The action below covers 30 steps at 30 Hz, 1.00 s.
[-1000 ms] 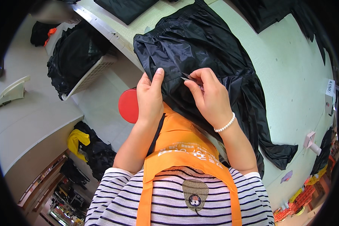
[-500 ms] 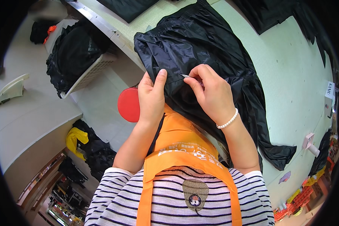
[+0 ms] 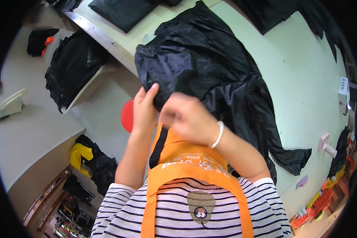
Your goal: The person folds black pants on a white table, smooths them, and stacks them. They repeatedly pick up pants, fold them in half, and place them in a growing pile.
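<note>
A shiny black garment (image 3: 214, 59), thin and crinkled with a gathered edge, lies spread over the pale table and hangs over its front. My left hand (image 3: 144, 113) is closed on the garment's near left edge, thumb on top. Close beside it, in front of the cloth and above my orange apron (image 3: 186, 152), is my right hand (image 3: 192, 119), smeared by motion. Its fingers curl toward the left hand, but whether they hold anything does not show.
The pale table (image 3: 293, 87) carries folded black cloth (image 3: 125, 14) at the back. A red round seat (image 3: 127, 116) stands beside my left forearm. Left of the table, a white basket (image 3: 89, 89) holds black clothes. A pink-white fixture (image 3: 326, 144) is at the right.
My right hand has moved left and toward me, away from the cloth; the small pale pointed tool in its fingers no longer shows. My left hand has shifted slightly left and down with the edge.
</note>
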{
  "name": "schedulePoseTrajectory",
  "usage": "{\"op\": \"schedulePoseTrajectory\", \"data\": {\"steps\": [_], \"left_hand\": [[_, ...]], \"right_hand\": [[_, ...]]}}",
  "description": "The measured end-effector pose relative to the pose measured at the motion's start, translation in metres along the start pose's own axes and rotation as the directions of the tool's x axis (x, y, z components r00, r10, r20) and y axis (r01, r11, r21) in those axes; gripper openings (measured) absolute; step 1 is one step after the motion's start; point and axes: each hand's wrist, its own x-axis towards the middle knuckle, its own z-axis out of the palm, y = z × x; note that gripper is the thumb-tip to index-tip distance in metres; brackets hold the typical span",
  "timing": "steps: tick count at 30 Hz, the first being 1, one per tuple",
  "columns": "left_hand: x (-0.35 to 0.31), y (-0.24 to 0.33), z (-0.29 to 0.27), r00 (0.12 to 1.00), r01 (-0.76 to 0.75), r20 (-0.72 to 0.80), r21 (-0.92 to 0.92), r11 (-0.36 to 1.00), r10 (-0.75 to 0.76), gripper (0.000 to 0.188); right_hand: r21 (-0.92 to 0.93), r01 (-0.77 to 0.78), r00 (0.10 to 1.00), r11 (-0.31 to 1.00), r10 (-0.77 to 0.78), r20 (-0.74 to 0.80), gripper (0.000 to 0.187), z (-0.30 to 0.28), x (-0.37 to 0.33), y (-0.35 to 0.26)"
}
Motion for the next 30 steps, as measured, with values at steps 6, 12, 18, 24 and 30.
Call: {"op": "schedulePoseTrajectory", "data": {"steps": [6,12,18,24,30], "left_hand": [[0.003,-0.002,-0.071,0.927,0.303,-0.337,0.413,0.859,-0.165,0.033],[0.035,0.007,0.021,0.632,-0.565,0.224,0.788,0.244,0.742,0.032],[0.110,-0.031,0.118,0.967,-0.078,0.251,0.466,0.881,-0.048,0.052],[0.147,-0.047,0.137,0.950,0.170,0.195,0.328,0.929,-0.243,0.030],[0.136,-0.065,0.113,0.928,0.350,0.248,-0.327,0.878,-0.278,0.035]], "right_hand": [[-0.306,-0.163,0.970,0.938,0.096,-0.222,0.022,-0.038,-0.011,0.020],[-0.426,-0.588,0.687,0.688,0.148,-0.711,0.029,-0.167,-0.021,0.110],[-0.562,-0.445,0.792,0.698,0.013,-0.611,0.016,-0.150,-0.020,0.090],[-0.648,-0.270,0.934,0.712,0.031,-0.356,0.019,-0.119,-0.034,0.082],[-0.208,-0.488,0.808,0.848,0.348,-0.476,0.013,-0.165,-0.015,0.093]]}}
